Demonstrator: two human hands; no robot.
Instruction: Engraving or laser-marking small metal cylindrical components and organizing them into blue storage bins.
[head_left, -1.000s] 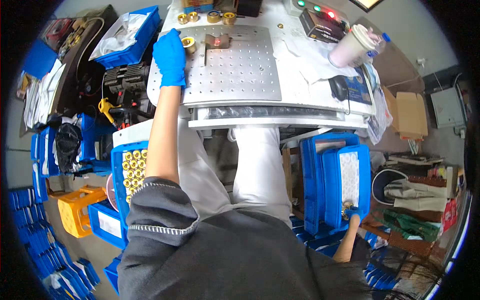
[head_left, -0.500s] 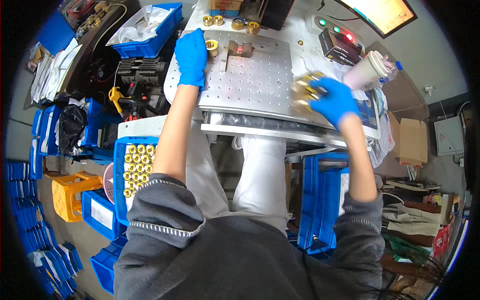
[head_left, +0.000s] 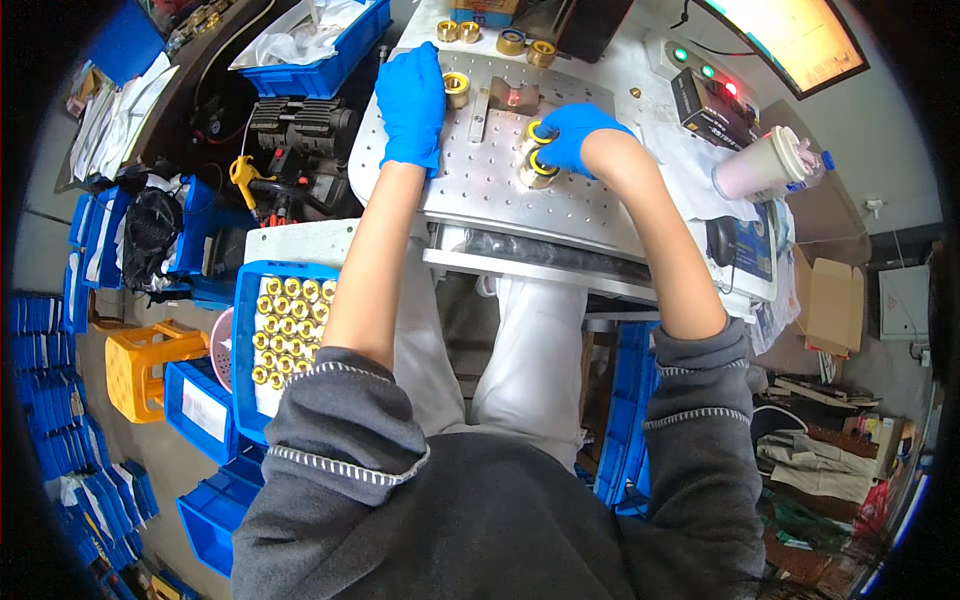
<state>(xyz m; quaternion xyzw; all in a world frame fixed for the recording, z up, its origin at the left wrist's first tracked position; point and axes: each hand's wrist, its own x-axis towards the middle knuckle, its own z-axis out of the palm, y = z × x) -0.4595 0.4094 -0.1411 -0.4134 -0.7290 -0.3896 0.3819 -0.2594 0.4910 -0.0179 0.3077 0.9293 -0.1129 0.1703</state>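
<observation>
On the perforated metal plate (head_left: 500, 195) my right hand (head_left: 580, 138), in a blue glove, is closed on brass fittings. Two show at its fingertips: a nearer one (head_left: 538, 173) with a yellow rim and dark bore, and another (head_left: 537, 132) just beyond it. My left hand (head_left: 412, 108), also gloved in blue, rests over the plate's left side with fingers pressed together; whatever they may hold is hidden. Just right of it stands a single brass ring fitting (head_left: 456, 88). Beyond that are an upright metal bar (head_left: 479, 115) and a brownish metal block (head_left: 515, 96) fixed on the plate.
Several brass rings (head_left: 510, 41) line the plate's far side. A blue crate (head_left: 243, 350) of brass fittings sits at lower left. To the right are a lidded cup (head_left: 745, 170), a black box (head_left: 712, 108), a computer mouse (head_left: 720, 240) and a screen (head_left: 800, 40).
My right hand has swung left from the plate's right edge, carrying the brass fittings to the middle of the plate near the block. My left hand stays by the ring. The whole view has shifted slightly.
</observation>
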